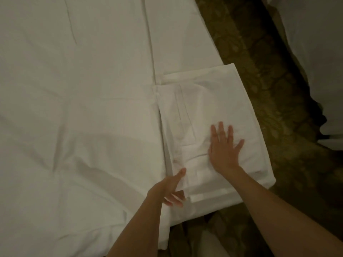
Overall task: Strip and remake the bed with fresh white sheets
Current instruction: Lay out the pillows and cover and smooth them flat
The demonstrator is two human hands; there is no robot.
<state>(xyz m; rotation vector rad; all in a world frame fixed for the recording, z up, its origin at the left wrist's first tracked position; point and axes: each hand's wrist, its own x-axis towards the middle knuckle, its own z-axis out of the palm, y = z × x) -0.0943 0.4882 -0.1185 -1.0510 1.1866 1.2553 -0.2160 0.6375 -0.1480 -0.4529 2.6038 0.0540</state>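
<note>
A white sheet [78,101] covers the bed and fills the left and middle of the view, smooth with a few creases. At the bed's right edge lies a folded white cloth [213,101], partly hanging out over the carpet. My right hand [223,147] presses flat on this folded cloth, fingers spread and straight. My left hand [169,190] pinches the near left edge of the folded cloth, thumb on top and fingers underneath.
A dark patterned carpet [269,89] runs along the bed's right side. More white fabric [319,52] sits at the far right edge of the view. A pale rounded shape [213,243] shows at the bottom between my arms.
</note>
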